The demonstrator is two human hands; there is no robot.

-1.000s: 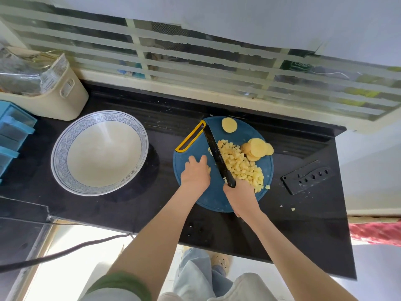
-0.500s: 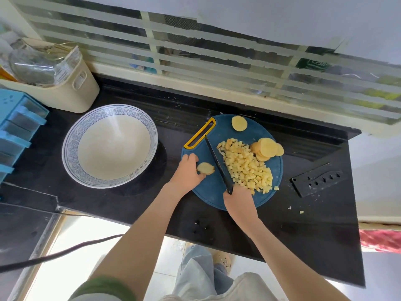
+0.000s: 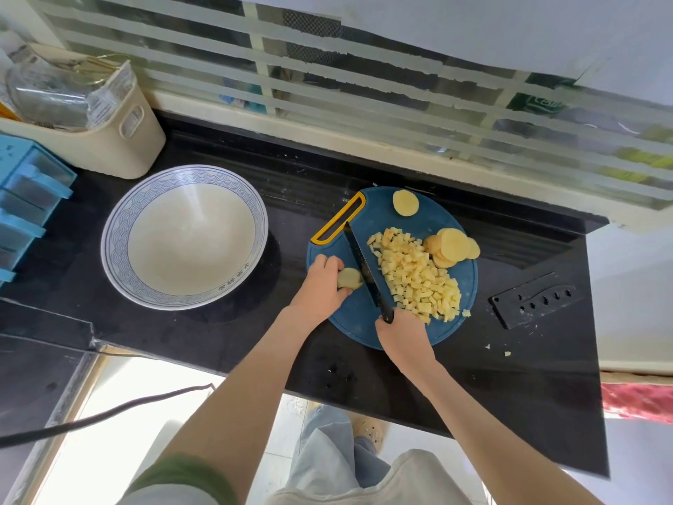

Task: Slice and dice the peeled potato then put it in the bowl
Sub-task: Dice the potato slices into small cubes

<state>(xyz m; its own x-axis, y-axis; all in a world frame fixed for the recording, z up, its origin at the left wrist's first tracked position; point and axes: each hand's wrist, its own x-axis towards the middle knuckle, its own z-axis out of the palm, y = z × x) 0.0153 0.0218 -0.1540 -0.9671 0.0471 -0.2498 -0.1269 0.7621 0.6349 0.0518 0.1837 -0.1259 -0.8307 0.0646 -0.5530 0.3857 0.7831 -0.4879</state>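
On the round blue cutting board (image 3: 364,322), my left hand (image 3: 322,286) holds a small potato piece (image 3: 349,278) against the board. My right hand (image 3: 402,333) grips the handle of a black knife (image 3: 364,264), whose blade lies just right of that piece. A pile of diced potato (image 3: 415,275) covers the board's middle. Several round potato slices (image 3: 451,246) are stacked at its right, and one lone slice (image 3: 405,202) lies at the far edge. The white bowl (image 3: 116,249) with a blue patterned rim stands to the left, with nothing in it.
A black knife sheath (image 3: 533,298) lies right of the board, with small potato bits (image 3: 507,353) near it. A cream bin (image 3: 120,147) and blue drawers (image 3: 25,205) stand at the far left. The black counter (image 3: 528,413) ends near me; a barred window runs behind.
My left hand has uncovered the potato piece and now holds it at the board's left. The knife blade has shifted next to it. The camera view moved slightly.
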